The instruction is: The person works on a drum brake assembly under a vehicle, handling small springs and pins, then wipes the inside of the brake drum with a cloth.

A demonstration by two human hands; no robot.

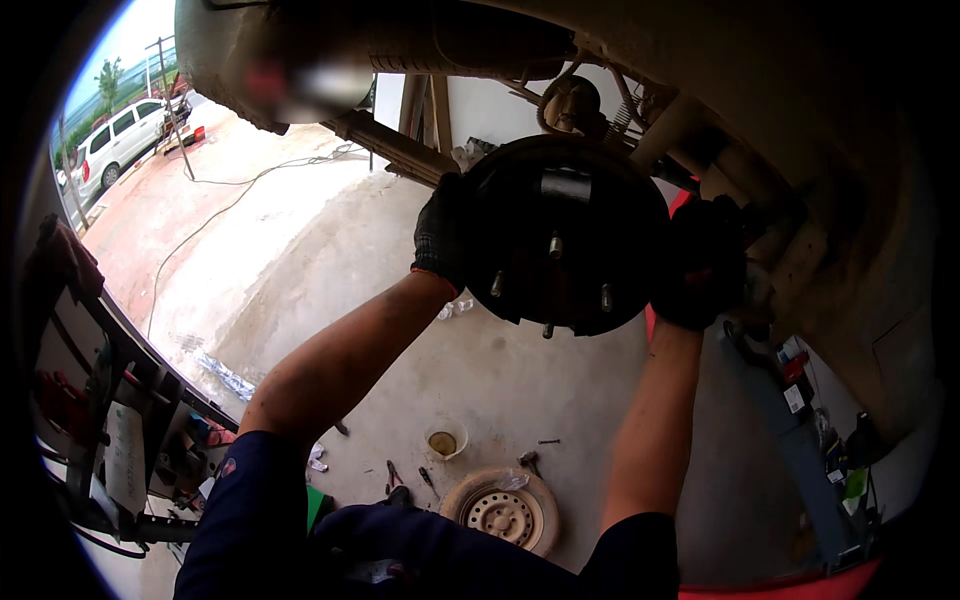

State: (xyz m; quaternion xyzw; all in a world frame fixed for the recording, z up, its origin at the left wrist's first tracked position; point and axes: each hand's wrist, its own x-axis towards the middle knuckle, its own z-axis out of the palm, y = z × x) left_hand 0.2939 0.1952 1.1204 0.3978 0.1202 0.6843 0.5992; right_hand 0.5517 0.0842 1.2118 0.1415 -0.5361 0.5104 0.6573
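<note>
While it sits between them, both gloved hands' grip, left hand (440, 232) and right hand (705, 262), clasps the brake drum (565, 235).

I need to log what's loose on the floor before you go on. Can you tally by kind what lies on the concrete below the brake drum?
Round wheel part with bolt holes: 1
Small cup of yellowish liquid: 1
Hand tools near the wheel part: 3
Loose bolt: 1
Total: 6
Smaller scraps are too blurred to count.
</note>
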